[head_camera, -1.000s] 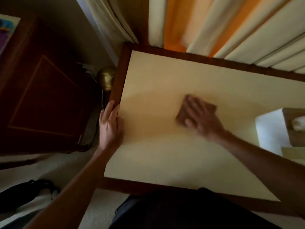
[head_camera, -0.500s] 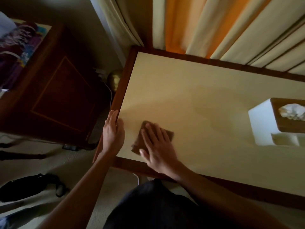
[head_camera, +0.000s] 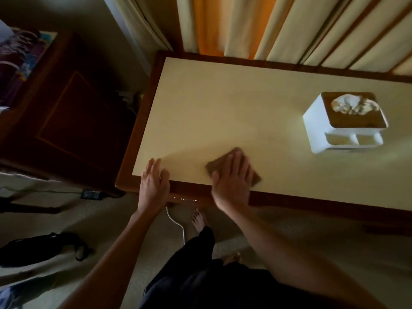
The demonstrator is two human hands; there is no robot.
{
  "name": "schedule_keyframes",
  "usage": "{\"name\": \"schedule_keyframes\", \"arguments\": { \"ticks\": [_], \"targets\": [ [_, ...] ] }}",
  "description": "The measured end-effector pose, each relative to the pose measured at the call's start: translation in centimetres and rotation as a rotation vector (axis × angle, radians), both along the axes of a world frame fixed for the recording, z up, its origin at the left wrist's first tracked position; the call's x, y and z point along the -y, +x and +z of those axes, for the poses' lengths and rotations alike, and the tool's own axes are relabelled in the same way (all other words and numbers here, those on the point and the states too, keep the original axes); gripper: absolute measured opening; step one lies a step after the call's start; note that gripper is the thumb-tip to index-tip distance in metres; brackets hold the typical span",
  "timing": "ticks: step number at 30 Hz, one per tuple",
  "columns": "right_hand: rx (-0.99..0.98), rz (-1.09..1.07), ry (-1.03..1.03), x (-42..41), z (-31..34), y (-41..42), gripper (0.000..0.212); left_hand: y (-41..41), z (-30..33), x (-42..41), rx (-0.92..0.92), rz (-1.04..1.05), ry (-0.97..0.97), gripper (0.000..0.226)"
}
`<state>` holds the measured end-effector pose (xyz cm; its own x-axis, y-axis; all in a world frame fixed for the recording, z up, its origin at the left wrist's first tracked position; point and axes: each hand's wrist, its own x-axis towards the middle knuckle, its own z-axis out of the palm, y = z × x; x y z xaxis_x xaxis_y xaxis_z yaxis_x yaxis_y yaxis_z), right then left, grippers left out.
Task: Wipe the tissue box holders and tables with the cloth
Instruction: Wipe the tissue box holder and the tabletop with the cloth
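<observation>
A brown folded cloth [head_camera: 254, 175] lies flat on the cream table [head_camera: 223, 112] near its front edge. My right hand [head_camera: 231, 181] presses down on the cloth with straight, spread fingers. My left hand [head_camera: 153, 184] rests flat on the table's front left corner, across the dark wooden rim. A white tissue box holder [head_camera: 312, 128] with a brown lid and a tissue sticking out stands at the right of the table, apart from both hands.
Cream and orange curtains [head_camera: 267, 25] hang behind the table. A dark wooden cabinet [head_camera: 66, 112] stands to the left. A white cable [head_camera: 176, 224], a black adapter [head_camera: 90, 194] and dark shoes [head_camera: 42, 246] lie on the carpet.
My right hand swept the cloth from the table's middle to the front left, then slid it right along the front edge. My left hand shifted from the left rim to the front corner.
</observation>
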<state>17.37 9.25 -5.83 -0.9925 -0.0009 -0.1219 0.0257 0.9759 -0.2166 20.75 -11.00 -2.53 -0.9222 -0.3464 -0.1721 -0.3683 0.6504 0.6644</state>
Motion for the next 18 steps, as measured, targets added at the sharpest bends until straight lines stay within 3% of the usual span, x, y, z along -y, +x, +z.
{"name": "schedule_keyframes", "arguments": {
  "ticks": [3, 6, 18],
  "targets": [
    [0.010, 0.231, -0.011, 2.8, 0.1, 2.2, 0.076, 0.2, 0.1, -1.8, 0.039, -0.030, -0.105, 0.054],
    [0.002, 0.352, 0.021, 0.0, -0.1, 2.7, 0.077, -0.5, 0.1, -5.4, 0.061, -0.077, -0.164, 0.048],
    [0.045, 0.027, 0.006, -14.3, 0.1, 3.0, 0.079, -4.3, 0.1, -14.7, -0.022, -0.435, -0.098, 0.048]
  ]
}}
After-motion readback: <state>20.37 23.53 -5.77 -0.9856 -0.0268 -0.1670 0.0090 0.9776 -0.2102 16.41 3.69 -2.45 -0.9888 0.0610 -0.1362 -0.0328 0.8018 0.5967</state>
